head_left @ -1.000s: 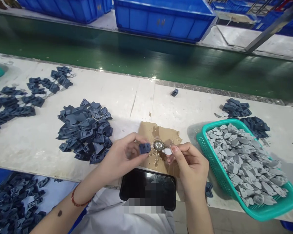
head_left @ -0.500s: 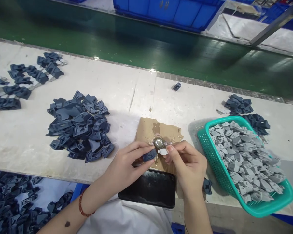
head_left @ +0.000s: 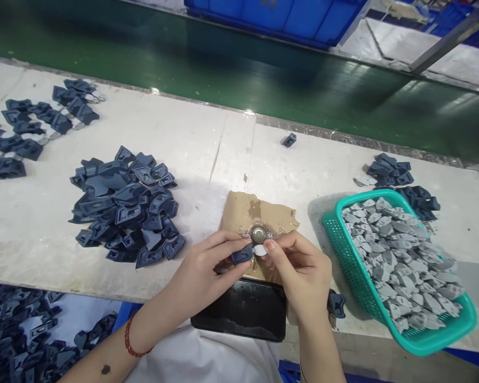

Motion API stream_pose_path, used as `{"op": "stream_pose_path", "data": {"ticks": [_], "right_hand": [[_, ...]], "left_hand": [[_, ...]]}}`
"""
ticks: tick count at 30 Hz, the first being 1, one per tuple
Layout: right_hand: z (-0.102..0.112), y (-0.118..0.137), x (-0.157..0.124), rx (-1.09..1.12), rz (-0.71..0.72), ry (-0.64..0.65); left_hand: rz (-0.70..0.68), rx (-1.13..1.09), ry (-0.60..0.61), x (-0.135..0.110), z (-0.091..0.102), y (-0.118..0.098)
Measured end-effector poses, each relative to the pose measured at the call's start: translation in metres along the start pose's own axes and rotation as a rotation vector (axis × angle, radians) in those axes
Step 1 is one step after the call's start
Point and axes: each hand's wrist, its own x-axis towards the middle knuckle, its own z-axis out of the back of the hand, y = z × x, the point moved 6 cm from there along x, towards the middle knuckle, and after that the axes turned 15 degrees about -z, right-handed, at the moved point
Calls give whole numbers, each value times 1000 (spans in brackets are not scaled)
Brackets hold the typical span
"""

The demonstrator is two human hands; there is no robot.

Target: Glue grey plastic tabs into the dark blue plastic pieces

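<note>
My left hand (head_left: 213,260) pinches a dark blue plastic part (head_left: 241,255) between thumb and fingers. A small light-grey plastic piece (head_left: 259,250) is gripped in the fingertips of my right hand (head_left: 299,260). The grey piece's narrow end meets the right side of the blue part; whether it sits inside cannot be made out. Just beyond my fingertips, a small round metal-rimmed dish (head_left: 259,233) rests on a brown cardboard piece (head_left: 239,210) with wet-looking spots around it. A black phone (head_left: 239,311) lies below my hands.
A heap of dark blue parts (head_left: 123,207) lies left, with more blue and grey parts (head_left: 43,119) beyond. At right stands a green basket (head_left: 345,255) of grey pieces. A single blue part (head_left: 289,140) lies farther back, another (head_left: 337,304) by my right wrist. Lower left, a bin holds blue parts (head_left: 19,330).
My right hand has moved slightly left, bringing the grey piece from just apart to against the blue part. My left hand has stayed nearly in place.
</note>
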Motion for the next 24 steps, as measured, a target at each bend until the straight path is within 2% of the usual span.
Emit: {"op": "stream_pose_path", "data": {"ticks": [6, 13, 19, 24], "right_hand": [[-2, 1, -1, -25, 18, 16], [-7, 5, -3, -86, 76, 54], [-15, 18, -7, -335, 308, 105], [-18, 19, -7, -394, 373, 152]], "left_hand": [[-12, -4, -6, 0, 1, -1], [36, -24, 46, -1, 0, -1], [39, -30, 128, 0, -1, -4], [31, -13, 154, 1, -3, -3]]}}
